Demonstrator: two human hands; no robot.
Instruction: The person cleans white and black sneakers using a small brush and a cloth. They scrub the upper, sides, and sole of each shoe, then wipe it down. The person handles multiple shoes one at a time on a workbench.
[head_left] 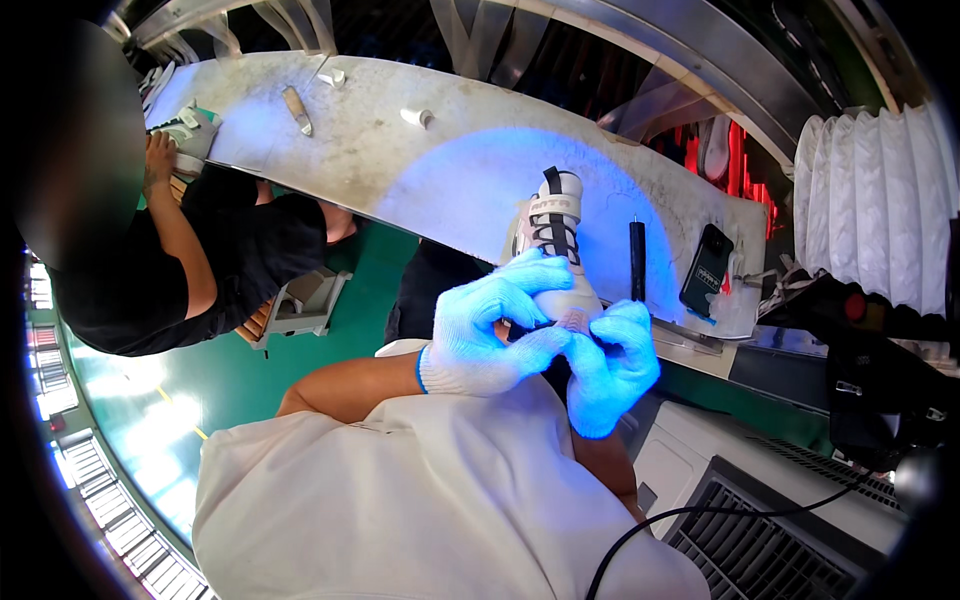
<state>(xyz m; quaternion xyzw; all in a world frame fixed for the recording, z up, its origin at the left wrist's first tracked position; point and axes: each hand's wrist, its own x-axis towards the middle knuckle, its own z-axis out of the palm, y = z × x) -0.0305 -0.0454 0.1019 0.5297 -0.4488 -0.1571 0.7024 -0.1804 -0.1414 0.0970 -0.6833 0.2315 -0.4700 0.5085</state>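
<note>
Shoe (556,245) gripped by gloved left hand (487,325) and right hand (610,365), both closed around it.

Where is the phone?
In the head view, the phone lies on the right end of the workbench, just right of a black pen-like tool and the shoe.

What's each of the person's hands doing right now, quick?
Left hand: closed around the pale shoe, gripping its lower part.
Right hand: closed on the same shoe's lower end, fingers curled.
</note>
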